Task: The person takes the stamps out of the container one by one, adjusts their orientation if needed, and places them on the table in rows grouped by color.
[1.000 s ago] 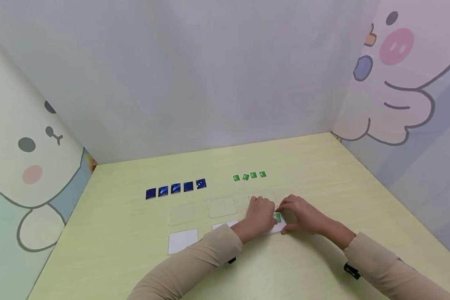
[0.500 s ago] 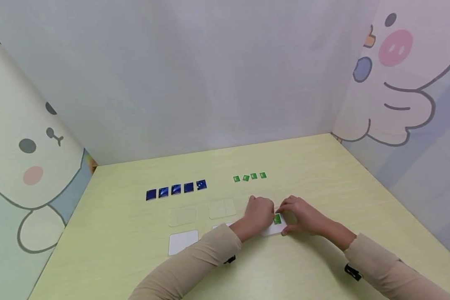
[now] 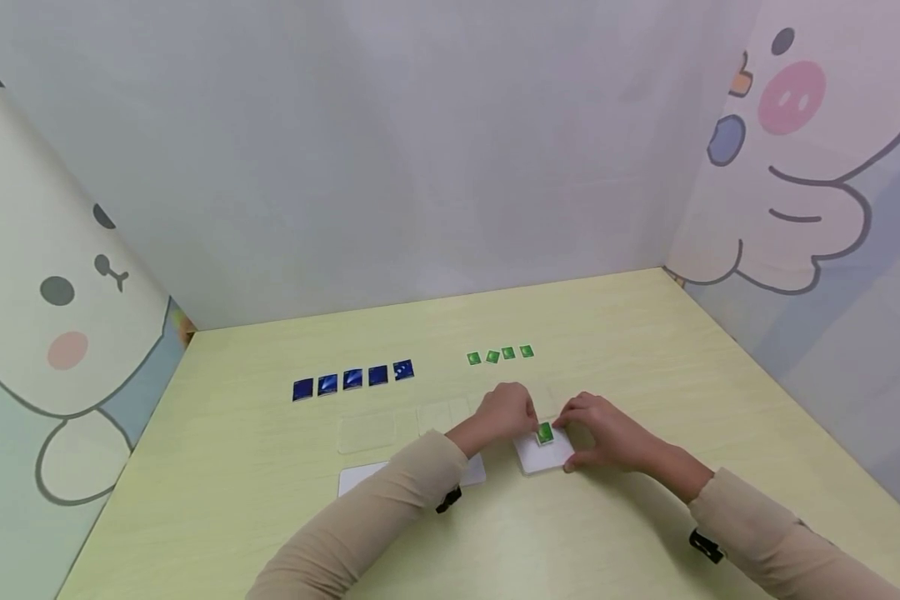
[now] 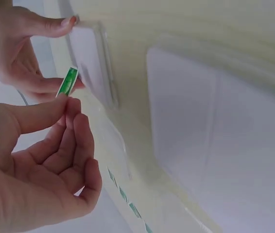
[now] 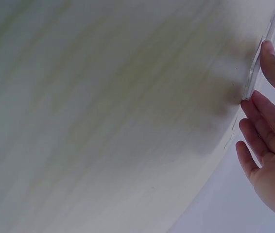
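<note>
My left hand (image 3: 506,410) pinches a small green card (image 4: 68,81) with a white border between thumb and fingertips. In the head view the card overlaps a flat white square box (image 3: 543,459). The left wrist view shows the card standing out past the fingertips, close to the box's face. My right hand (image 3: 607,429) holds that box by its right side, thumb at the near corner and fingers at the far edge. A clear plastic edge (image 5: 254,73) of it shows between the right thumb and fingers.
Behind the hands lie a row of small green cards (image 3: 508,353) and a row of dark blue cards (image 3: 352,379). Clear plastic covers (image 3: 366,432) lie in the middle. More white boxes (image 4: 186,111) sit on the left, partly hidden by my left sleeve (image 3: 420,475).
My left hand has shifted left and a little away from me, taking the green card slightly left. More of the white box shows. The right hand stays at the box's edge.
</note>
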`<state>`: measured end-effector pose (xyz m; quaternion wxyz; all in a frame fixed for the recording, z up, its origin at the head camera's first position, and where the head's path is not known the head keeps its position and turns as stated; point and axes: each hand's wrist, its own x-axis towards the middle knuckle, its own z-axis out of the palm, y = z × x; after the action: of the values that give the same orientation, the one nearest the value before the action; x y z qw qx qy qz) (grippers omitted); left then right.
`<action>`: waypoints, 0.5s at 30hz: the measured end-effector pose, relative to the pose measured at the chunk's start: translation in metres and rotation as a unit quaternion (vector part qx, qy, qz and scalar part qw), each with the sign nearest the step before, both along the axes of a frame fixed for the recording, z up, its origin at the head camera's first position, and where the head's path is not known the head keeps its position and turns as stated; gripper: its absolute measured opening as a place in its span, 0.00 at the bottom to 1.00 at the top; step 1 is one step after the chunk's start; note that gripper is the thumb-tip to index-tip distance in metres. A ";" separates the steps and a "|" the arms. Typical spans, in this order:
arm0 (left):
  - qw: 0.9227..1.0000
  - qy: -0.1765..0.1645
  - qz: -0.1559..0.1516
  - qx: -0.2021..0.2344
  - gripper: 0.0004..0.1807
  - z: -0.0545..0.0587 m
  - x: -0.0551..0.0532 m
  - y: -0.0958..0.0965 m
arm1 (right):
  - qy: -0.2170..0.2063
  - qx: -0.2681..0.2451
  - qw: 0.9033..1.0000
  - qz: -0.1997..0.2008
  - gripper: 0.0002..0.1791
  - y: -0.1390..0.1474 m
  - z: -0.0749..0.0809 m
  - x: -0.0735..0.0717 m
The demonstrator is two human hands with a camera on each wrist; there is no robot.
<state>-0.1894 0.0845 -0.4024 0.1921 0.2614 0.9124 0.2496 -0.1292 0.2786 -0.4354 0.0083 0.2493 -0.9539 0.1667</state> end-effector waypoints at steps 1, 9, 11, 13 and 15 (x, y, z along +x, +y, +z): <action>1.000 -0.002 0.001 -0.001 0.05 0.000 -0.001 -0.001 | -0.001 0.000 1.000 0.000 0.27 0.000 0.000 0.000; 1.000 0.003 -0.002 -0.024 0.06 0.004 -0.009 -0.010 | -0.004 0.010 1.000 -0.010 0.27 0.000 0.000 0.000; 0.999 0.010 0.000 -0.030 0.06 0.005 -0.013 -0.013 | -0.003 0.011 1.000 -0.009 0.27 0.001 0.000 0.000; 0.999 0.009 0.000 -0.032 0.06 0.008 -0.016 -0.017 | -0.002 0.011 1.000 -0.006 0.27 0.001 0.000 0.000; 0.999 0.012 -0.001 -0.032 0.06 0.011 -0.020 -0.020 | -0.002 0.011 1.000 -0.004 0.27 0.002 0.001 0.000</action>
<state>-0.2090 0.0642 -0.3917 0.1892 0.2587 0.9222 0.2166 -0.1289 0.2803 -0.4346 0.0045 0.2449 -0.9568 0.1565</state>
